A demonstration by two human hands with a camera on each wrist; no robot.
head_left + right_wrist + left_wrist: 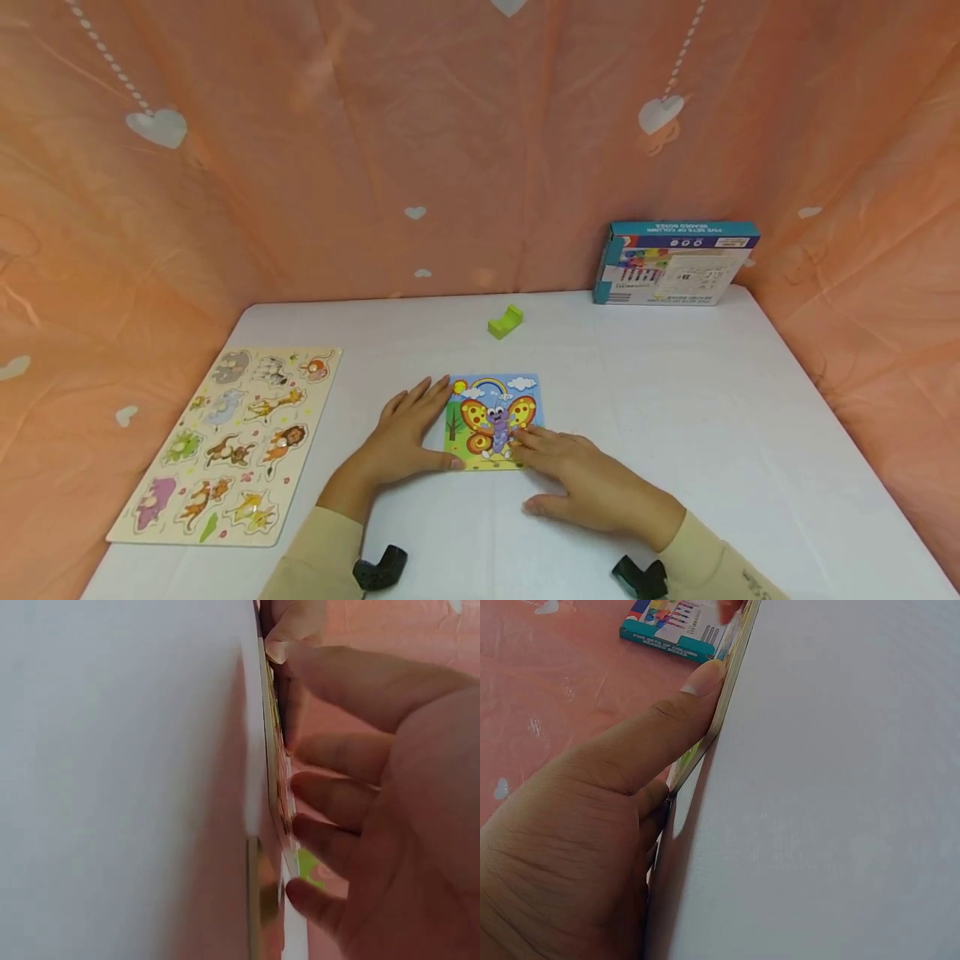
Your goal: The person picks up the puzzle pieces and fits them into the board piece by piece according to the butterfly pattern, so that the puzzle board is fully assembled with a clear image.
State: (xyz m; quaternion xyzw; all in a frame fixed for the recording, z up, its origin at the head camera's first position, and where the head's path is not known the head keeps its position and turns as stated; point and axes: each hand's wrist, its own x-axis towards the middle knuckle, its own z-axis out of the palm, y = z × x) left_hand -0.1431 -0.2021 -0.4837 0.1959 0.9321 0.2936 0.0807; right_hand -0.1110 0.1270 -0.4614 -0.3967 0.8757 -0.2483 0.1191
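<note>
A small square butterfly puzzle (495, 417) with a rainbow and a tree lies flat on the white table in front of me. My left hand (401, 437) spans its left side, thumb on the lower left corner and fingertips at the upper left edge. The left wrist view shows that thumb (664, 724) lying along the puzzle's wooden edge. From the right, the extended fingers of my right hand (577, 479) touch the puzzle's lower right part and cover some of the picture. Its thumb is spread away below the puzzle.
A larger board with animal pictures (247, 467) lies at the left of the table (712, 417). Behind the puzzle sits a lime green block (506, 322). A blue and white box (675, 265) stands at the back right, near the orange curtain (450, 125).
</note>
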